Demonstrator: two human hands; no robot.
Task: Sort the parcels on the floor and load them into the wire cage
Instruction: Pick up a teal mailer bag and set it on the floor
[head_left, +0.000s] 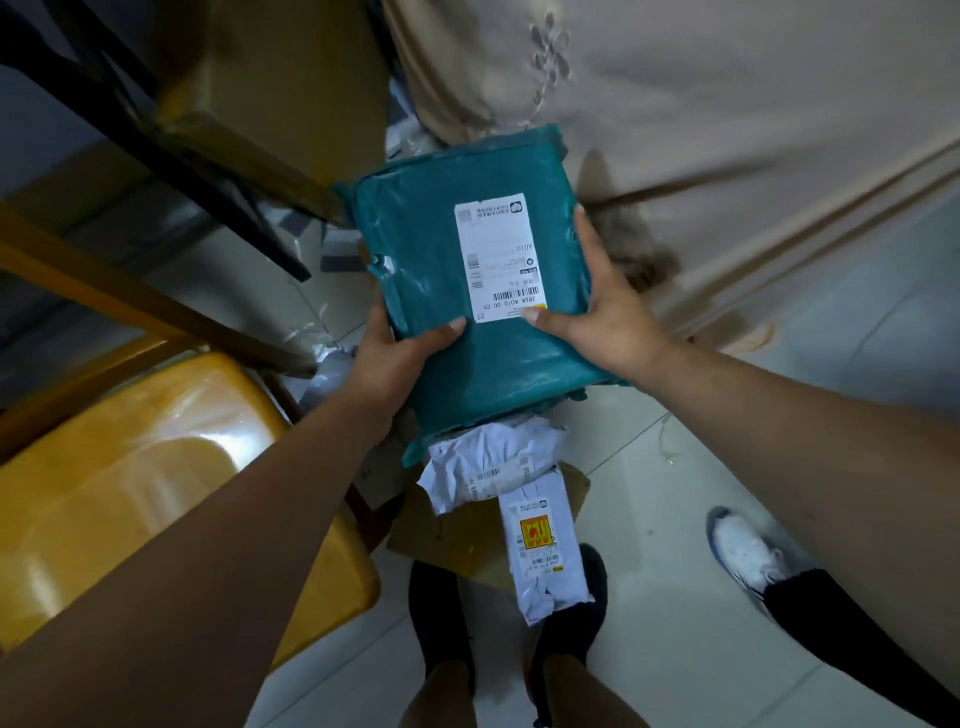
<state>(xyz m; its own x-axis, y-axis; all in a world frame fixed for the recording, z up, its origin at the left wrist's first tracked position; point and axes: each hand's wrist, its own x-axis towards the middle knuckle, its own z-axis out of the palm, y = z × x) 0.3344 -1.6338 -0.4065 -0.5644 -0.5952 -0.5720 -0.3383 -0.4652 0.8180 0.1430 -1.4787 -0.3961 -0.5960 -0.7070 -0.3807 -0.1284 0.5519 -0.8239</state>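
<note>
Gripping, left hand: it clamps the teal parcel at the 8 o'clock edge of the parcel's face. The thumb is flat on top and points toward 3 o'clock. The other fingers are under the bag and hidden, so I cannot tell their spread.
Teal parcel: held in the air at the middle of the view, between both hands and above the floor pile, with its long axis running 11 to 5 o'clock.
Right hand: it grips the parcel's 4 o'clock edge. The thumb tip presses the lower corner of the shipping label, and one finger lies straight along the side edge toward 12 o'clock. The remaining fingers are hidden beneath.
Arms: both forearms are bare and reach forward, converging from 7 and 4 o'clock.
Parcel surface: a soft, glossy plastic bag, creased, with a small tear at its 9 o'clock edge. The label is a white paper rectangle with barcodes.
Yellow parcel: at 8 o'clock, rounded, wrapped in shiny film.
Dark bars: at 10 o'clock, straight and blurred.
Cardboard box: at 11 o'clock, brown.
White mailer: at 6 o'clock, crumpled, lying on flat cardboard.
Labelled mailer: just below it, bearing a yellow and red sticker, its end between the black shoes.
Beige cloth: at 1 o'clock, stitched and stained.
White shoe: at 4 o'clock on the tiled floor.
</note>
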